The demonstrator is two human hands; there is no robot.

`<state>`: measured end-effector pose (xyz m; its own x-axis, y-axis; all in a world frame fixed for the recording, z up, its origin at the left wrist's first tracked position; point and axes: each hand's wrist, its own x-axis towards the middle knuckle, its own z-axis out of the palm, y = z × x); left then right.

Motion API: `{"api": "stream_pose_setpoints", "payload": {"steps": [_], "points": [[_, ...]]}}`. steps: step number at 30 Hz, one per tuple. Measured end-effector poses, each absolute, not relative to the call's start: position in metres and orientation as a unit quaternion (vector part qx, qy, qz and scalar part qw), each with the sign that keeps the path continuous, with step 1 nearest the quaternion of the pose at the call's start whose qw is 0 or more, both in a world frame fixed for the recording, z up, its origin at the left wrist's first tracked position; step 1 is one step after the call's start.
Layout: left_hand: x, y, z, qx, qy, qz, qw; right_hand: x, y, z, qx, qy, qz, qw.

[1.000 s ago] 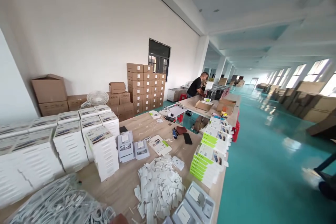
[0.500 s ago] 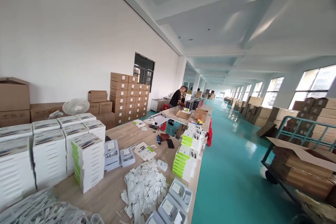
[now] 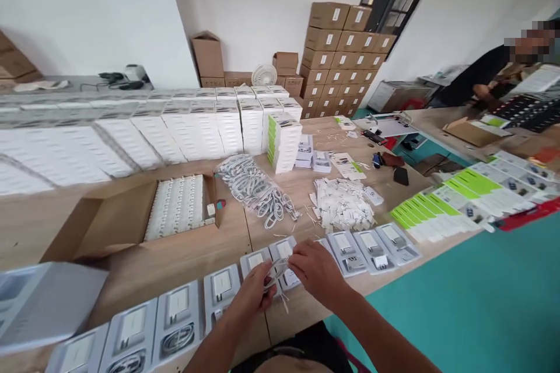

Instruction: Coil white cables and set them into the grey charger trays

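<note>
A coiled white cable (image 3: 276, 273) is between my hands, above the row of trays. My left hand (image 3: 252, 291) is closed round the coil, and a loose end hangs below it. My right hand (image 3: 315, 271) pinches the same cable near its upper right side. Under the hands lies a grey tray (image 3: 286, 249) with a white block in it, partly covered. To the left, another tray (image 3: 179, 309) holds a white power adapter (image 3: 178, 303) and a coiled cable (image 3: 178, 338). More trays (image 3: 347, 250) continue to the right.
Beyond the hands are a heap of cables (image 3: 258, 186) and a pile of small white pieces (image 3: 343, 204). A carton of adapters (image 3: 87, 227) is at left, with stacked white boxes (image 3: 196, 134) behind. Green-and-white boxes (image 3: 437, 210) line the right edge. A person (image 3: 472, 76) stands far right.
The view has swung left and down from the long hall to the table. Both my hands and the cable, out of sight before, now show.
</note>
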<state>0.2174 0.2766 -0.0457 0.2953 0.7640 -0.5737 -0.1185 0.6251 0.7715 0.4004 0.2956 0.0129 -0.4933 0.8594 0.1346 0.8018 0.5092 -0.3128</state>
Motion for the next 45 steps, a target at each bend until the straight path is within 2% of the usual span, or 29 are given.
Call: {"api": "stream_pose_setpoints", "payload": {"steps": [2, 4, 8, 12, 16, 18, 20, 22, 24, 25, 27, 31, 33, 37, 39, 41, 45], "points": [[0.226, 0.276, -0.049, 0.321, 0.529, 0.318, 0.718, 0.395, 0.288, 0.019, -0.514, -0.850, 0.073, 0.087], [0.233, 0.275, -0.053, 0.326, 0.533, 0.346, 0.700, 0.389, 0.284, 0.018, -0.561, -0.816, 0.113, 0.079], [0.236, 0.269, -0.063, 0.306, 0.521, 0.338, 0.721, 0.380, 0.291, 0.003, -0.600, -0.724, 0.289, 0.180], [0.232, 0.268, -0.066, 0.284, 0.497, 0.327, 0.752, 0.373, 0.296, -0.017, -0.591, -0.642, 0.403, 0.275], [0.233, 0.270, -0.062, 0.297, 0.502, 0.342, 0.737, 0.368, 0.288, -0.029, -0.566, -0.535, 0.540, 0.318], [0.234, 0.272, -0.060, 0.306, 0.505, 0.353, 0.726, 0.367, 0.282, -0.031, -0.558, -0.514, 0.571, 0.314], [0.234, 0.274, -0.058, 0.307, 0.507, 0.361, 0.720, 0.366, 0.277, -0.031, -0.582, -0.558, 0.506, 0.307], [0.230, 0.275, -0.057, 0.313, 0.507, 0.368, 0.714, 0.370, 0.274, -0.029, -0.616, -0.616, 0.375, 0.316], [0.223, 0.277, -0.054, 0.367, 0.503, 0.372, 0.688, 0.377, 0.274, -0.025, -0.619, -0.644, 0.273, 0.356], [0.218, 0.277, -0.051, 0.416, 0.497, 0.373, 0.664, 0.382, 0.276, -0.023, -0.608, -0.647, 0.262, 0.379], [0.209, 0.278, -0.043, 0.523, 0.481, 0.367, 0.600, 0.392, 0.279, -0.019, -0.569, -0.642, 0.321, 0.401], [0.198, 0.277, -0.027, 0.609, 0.479, 0.337, 0.535, 0.401, 0.283, -0.014, -0.508, -0.619, 0.502, 0.326], [0.196, 0.277, -0.023, 0.593, 0.468, 0.348, 0.556, 0.398, 0.282, -0.014, -0.511, -0.617, 0.507, 0.317], [0.193, 0.275, -0.022, 0.518, 0.418, 0.298, 0.684, 0.393, 0.278, -0.017, -0.529, -0.626, 0.472, 0.325], [0.190, 0.274, -0.024, 0.507, 0.410, 0.253, 0.715, 0.392, 0.276, -0.017, -0.534, -0.676, 0.411, 0.298], [0.189, 0.272, -0.026, 0.524, 0.433, 0.240, 0.693, 0.392, 0.273, -0.013, -0.539, -0.750, 0.301, 0.238], [0.193, 0.267, -0.029, 0.624, 0.500, 0.254, 0.543, 0.382, 0.268, 0.001, -0.552, -0.824, 0.094, 0.086]]}}
